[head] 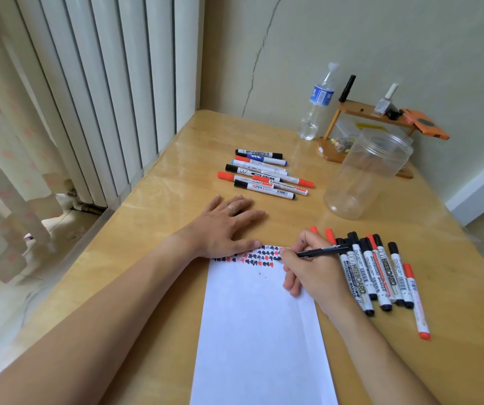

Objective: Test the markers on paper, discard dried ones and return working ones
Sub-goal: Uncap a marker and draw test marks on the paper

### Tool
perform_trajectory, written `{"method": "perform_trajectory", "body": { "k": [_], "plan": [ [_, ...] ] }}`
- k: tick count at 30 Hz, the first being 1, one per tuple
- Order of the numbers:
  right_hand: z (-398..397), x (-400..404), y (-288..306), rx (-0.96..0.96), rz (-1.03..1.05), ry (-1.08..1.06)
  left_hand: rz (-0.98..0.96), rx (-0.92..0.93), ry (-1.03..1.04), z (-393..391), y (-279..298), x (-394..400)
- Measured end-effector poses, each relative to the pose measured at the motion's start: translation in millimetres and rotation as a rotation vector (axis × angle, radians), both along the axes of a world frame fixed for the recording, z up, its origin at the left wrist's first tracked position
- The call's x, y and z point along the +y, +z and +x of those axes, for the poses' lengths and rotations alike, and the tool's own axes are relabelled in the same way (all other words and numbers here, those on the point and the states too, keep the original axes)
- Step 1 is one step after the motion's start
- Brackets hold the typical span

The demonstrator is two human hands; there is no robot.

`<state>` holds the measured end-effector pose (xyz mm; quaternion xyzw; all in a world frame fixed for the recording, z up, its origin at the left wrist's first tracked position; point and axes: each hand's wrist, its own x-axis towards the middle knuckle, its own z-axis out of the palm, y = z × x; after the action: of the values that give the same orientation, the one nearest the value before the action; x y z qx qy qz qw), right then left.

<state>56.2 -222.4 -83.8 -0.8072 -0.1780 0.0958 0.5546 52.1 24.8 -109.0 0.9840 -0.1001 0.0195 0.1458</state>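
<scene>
At the far edge of the white sheet of paper [259, 323], the right hand [313, 273] holds a slim black pen-style marker [321, 251] in a writing grip, its tip down at the right end of a band of small black and red test marks [252, 255] that runs across the top of the page. The left hand [226, 226] lies flat, fingers straight and spread, its thumb pressing the paper's far left corner to keep it from sliding on the wooden table [153, 217].

The step in hand looks to be the testing itself: this marker is being tried beside the earlier marks. Whether it leaves ink cannot be told, since the tip is hidden behind the fingers.

Just right of the writing hand, a cluster of whiteboard markers [381, 273] with black and red caps lies roughly parallel. Farther off, beyond the left hand, a second pile of markers [264, 176] in black, red and blue sits apart. Which pile is tested and which is waiting is not clear. A clear plastic jar [366, 173] stands open at the far right, apparently empty and probably the markers' home.

Next, the judgement falls on the line drawn: a firm stroke means capping the marker and setting it with the keepers, a faint one means discarding it. No cap for it is visible.
</scene>
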Motion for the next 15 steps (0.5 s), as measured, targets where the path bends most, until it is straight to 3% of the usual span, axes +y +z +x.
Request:
{"method": "perform_trajectory", "body": {
  "k": [15],
  "plan": [
    [1.2, 2.2, 0.6, 0.069, 0.058, -0.021, -0.030, -0.009, -0.011, -1.0, 1.3, 0.4]
  ]
}}
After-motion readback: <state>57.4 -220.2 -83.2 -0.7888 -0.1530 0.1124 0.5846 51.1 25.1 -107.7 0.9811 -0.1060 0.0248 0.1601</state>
